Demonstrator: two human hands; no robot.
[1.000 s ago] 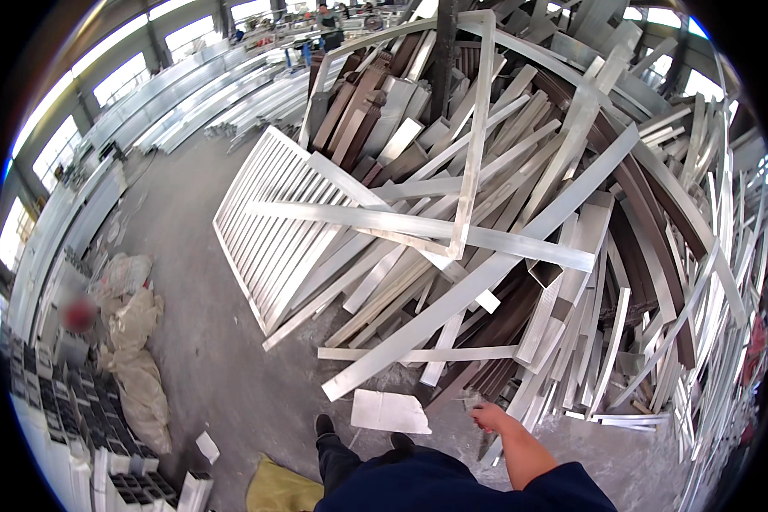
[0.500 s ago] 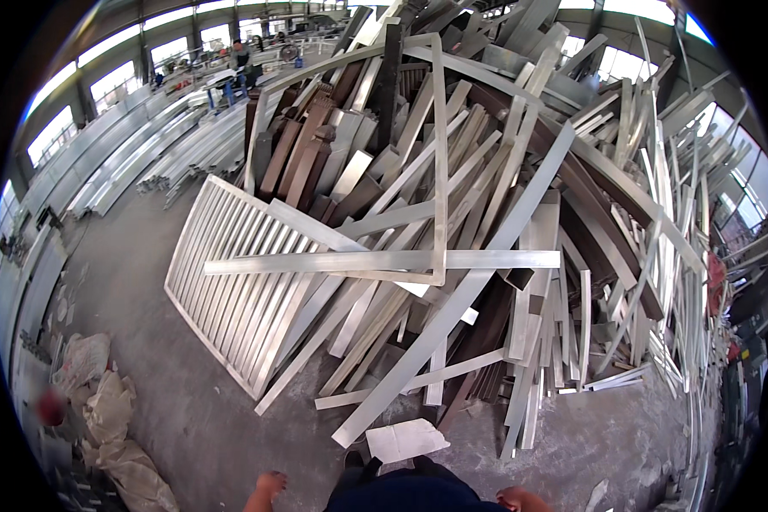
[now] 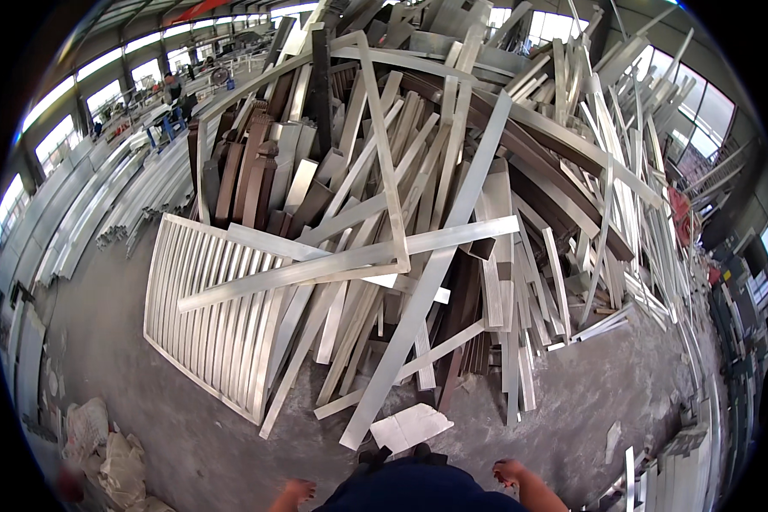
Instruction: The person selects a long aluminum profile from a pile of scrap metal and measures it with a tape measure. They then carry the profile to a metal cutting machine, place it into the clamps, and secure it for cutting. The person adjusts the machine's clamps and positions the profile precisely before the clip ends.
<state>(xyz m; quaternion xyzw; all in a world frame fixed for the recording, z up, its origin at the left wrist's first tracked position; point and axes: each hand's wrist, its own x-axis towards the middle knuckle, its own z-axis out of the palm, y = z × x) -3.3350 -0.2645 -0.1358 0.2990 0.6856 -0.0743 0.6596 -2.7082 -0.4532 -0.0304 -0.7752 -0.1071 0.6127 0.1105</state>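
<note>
The grey floor [image 3: 205,439] ahead of me supports a pile [image 3: 440,238] of metal profiles. A pale sheet [image 3: 411,427] lies flat just before my feet; sacks [image 3: 121,469] rest on my left.

A big industrial hall is spreading out here, looking like a metal workshop or a store for metal profiles. A huge heap of silver and brown bars [image 3: 461,171] is filling the middle, and a slatted metal panel [image 3: 205,350] is lying along its left side. Farther left, long silver profiles [image 3: 141,200] are resting side by side in low stacks, while a distant worker [image 3: 172,85] is showing near a blue stand [image 3: 169,128]. Scuffed grey flooring [image 3: 200,456] is running underneath, pale sacks [image 3: 121,469] are slumping at the lower left, and large windows [image 3: 55,138] are lining the walls
</note>
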